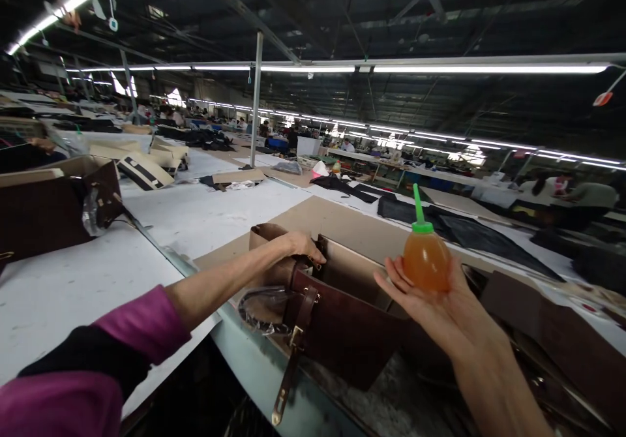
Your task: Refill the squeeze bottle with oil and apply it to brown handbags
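A dark brown handbag (342, 323) sits at the table edge in front of me, its top open and its lining pale. My left hand (304, 246) reaches across to the bag's upper left rim, fingers bent and closed on the edge beside some gold-coloured metal hardware. A buckled strap (296, 336) hangs down the front, and clear plastic wraps the handle (264, 310). In my right hand (440, 303), palm up over the bag's right end, rests a round squeeze bottle (427, 261) of orange-amber liquid with a green nozzle pointing up. Some of its fingers are spread.
Another brown bag (53, 202) stands on the white table (171, 225) at left. Brown board (313, 212) lies behind my bag, with black pieces (469, 231) farther right. More brown pieces (548, 339) are at right. A metal post (257, 98) rises behind; people work in the distance.
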`<act>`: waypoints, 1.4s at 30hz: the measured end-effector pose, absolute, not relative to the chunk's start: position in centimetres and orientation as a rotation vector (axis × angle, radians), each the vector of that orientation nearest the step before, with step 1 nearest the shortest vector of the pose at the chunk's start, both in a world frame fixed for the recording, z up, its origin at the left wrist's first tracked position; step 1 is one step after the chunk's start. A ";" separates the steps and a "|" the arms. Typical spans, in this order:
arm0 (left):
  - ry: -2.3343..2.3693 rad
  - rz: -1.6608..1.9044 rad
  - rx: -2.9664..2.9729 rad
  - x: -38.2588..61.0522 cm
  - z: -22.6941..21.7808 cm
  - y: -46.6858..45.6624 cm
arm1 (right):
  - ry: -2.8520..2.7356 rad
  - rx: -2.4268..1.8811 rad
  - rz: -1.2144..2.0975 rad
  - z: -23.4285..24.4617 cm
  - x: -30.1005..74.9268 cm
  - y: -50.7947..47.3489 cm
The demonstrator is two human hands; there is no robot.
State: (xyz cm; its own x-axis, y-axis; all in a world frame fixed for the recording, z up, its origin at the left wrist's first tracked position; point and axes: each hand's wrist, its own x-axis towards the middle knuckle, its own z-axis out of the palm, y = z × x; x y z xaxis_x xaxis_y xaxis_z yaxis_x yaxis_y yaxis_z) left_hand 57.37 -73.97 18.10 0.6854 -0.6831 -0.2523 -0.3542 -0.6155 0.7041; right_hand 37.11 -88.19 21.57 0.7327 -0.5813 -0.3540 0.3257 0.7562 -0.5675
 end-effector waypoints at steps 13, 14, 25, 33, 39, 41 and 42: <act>-0.755 -0.479 2.276 59.9 12.1 -78.7 | 0.557 -0.441 -0.545 21.2 36.8 -88.5; -0.764 -0.512 2.211 60.2 11.6 -78.8 | 0.563 -0.446 -0.556 21.3 36.8 -88.5; -0.736 -0.601 1.714 59.5 10.5 -76.4 | 0.564 -0.443 -0.596 21.5 36.2 -88.8; -0.981 -0.669 1.798 60.1 19.9 -75.8 | 0.623 -0.492 -0.637 23.7 33.0 -86.3; -1.284 -0.797 2.142 59.3 27.3 -76.7 | 0.652 -0.644 -0.579 22.0 29.8 -87.0; -1.389 -0.884 2.248 58.4 27.7 -77.1 | 0.567 -0.788 -0.586 20.4 29.1 -88.0; -1.458 -0.922 2.305 57.9 27.5 -77.3 | 0.551 -0.848 -0.604 19.7 28.9 -88.3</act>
State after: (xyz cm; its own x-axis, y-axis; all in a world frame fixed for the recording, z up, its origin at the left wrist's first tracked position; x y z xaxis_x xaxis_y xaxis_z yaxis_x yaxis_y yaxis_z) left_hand 57.89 -77.26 27.51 0.2945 -0.8802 -0.3723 -0.7137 -0.4616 0.5268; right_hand 28.87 -88.32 19.69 0.7023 -0.6819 -0.2045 0.2659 0.5177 -0.8132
